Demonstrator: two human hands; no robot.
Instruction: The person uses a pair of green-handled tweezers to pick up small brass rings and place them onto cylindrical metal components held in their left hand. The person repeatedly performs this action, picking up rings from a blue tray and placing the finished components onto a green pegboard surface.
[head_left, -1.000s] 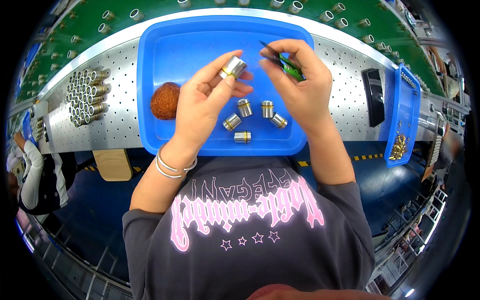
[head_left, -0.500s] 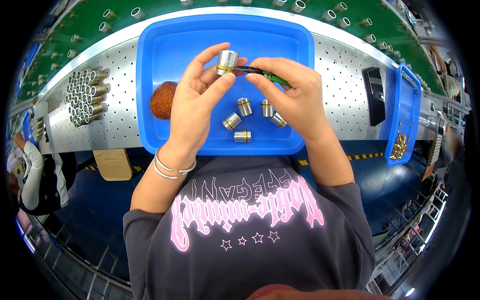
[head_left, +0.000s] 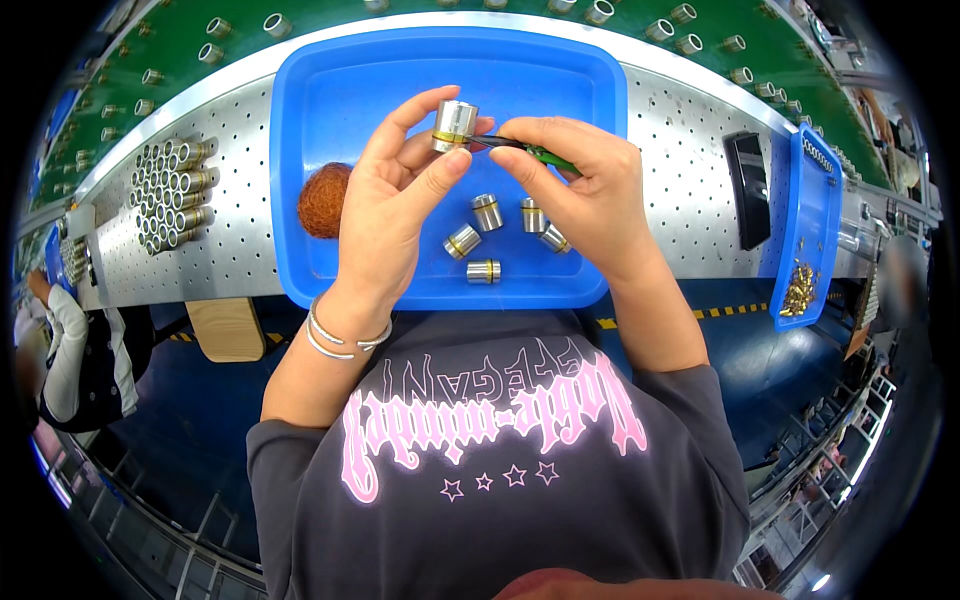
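Note:
Over the blue tray (head_left: 400, 60), my left hand (head_left: 395, 185) pinches a silver metal cylinder (head_left: 457, 118) with a yellowish band near its lower end. My right hand (head_left: 585, 180) is closed round a slim black pointed tool with a green handle (head_left: 549, 158). The tool's dark tip meets the cylinder's side near the band; exact contact is too small to tell. Below my hands several similar cylinders (head_left: 486, 212) lie and stand on the tray floor. A rust-brown ball of fibrous wool (head_left: 324, 201) sits at the tray's left side, beside my left wrist.
On the perforated metal bench (head_left: 240, 130), many cylinders (head_left: 172, 195) stand grouped at left. A black box-like object (head_left: 748, 192) lies at right, near a narrower blue tray (head_left: 806, 220) holding small brass parts (head_left: 800, 290). Beyond is a green surface (head_left: 330, 18) with scattered cylinders. A co-worker's sleeve (head_left: 66, 350) shows at far left.
Both hands hold nearly the same pose, the tool still at the cylinder's side. The view has shifted very slightly.

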